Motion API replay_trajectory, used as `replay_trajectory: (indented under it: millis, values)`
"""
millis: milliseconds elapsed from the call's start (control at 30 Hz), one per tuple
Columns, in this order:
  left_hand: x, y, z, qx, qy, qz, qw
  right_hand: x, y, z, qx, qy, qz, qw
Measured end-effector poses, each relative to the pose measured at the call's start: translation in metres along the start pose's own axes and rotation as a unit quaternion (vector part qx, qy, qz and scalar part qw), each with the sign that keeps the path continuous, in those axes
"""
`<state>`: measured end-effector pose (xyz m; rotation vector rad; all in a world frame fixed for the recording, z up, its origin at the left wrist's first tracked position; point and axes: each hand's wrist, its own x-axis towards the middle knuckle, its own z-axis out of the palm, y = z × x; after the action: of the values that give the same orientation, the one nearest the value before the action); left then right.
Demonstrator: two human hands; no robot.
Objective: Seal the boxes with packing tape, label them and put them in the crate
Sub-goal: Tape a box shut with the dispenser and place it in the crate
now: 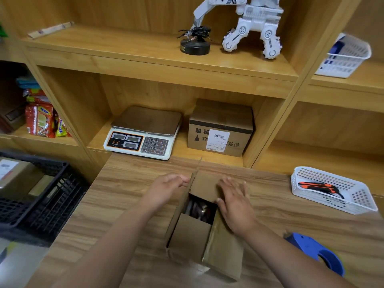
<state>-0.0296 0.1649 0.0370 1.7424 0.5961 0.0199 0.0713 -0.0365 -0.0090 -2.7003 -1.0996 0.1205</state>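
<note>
Cardboard box (pixel 191 231), dark items inside.
Left hand (pixel 166 185) and right hand (pixel 234 200), fingers straight, press its flaps; crate (pixel 60 190) holds boxes (pixel 18 175).

Matt cardboard box (pixel 188 231); wood-grain table (pixel 124 196); plastic basket (pixel 357 201)

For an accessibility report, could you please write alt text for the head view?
Two hands rest on the flaps of an open cardboard box on a table: the right hand presses on the far flap, the left hand touches the left flap. A blue tape dispenser lies to the right, a black crate with boxes to the left.
</note>
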Motion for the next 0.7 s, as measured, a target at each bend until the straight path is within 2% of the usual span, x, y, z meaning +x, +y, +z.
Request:
replay_trajectory:
  millis: [167, 300, 367, 433, 700]
  values:
    - [-0.024, -0.023, 0.046, 0.152, -0.058, 0.064, 0.985, -0.033, 0.013, 0.002, 0.022, -0.007, 0.05, 0.998]
    - [-0.037, -0.04, 0.078, 0.393, -0.073, 0.082, 0.913, -0.046, 0.019, 0.006, 0.015, -0.034, 0.063, 0.997]
    - [-0.042, -0.045, 0.088, 0.464, -0.085, 0.073, 0.878, -0.048, 0.02, 0.005, 0.002, -0.046, 0.074, 0.996]
    - [-0.044, -0.049, 0.092, 0.5, -0.094, 0.077, 0.857, -0.049, 0.021, 0.004, -0.007, -0.057, 0.083, 0.995]
    - [-0.039, -0.06, 0.08, 0.531, -0.138, 0.119, 0.828, -0.036, 0.02, -0.007, -0.033, -0.063, 0.074, 0.995]
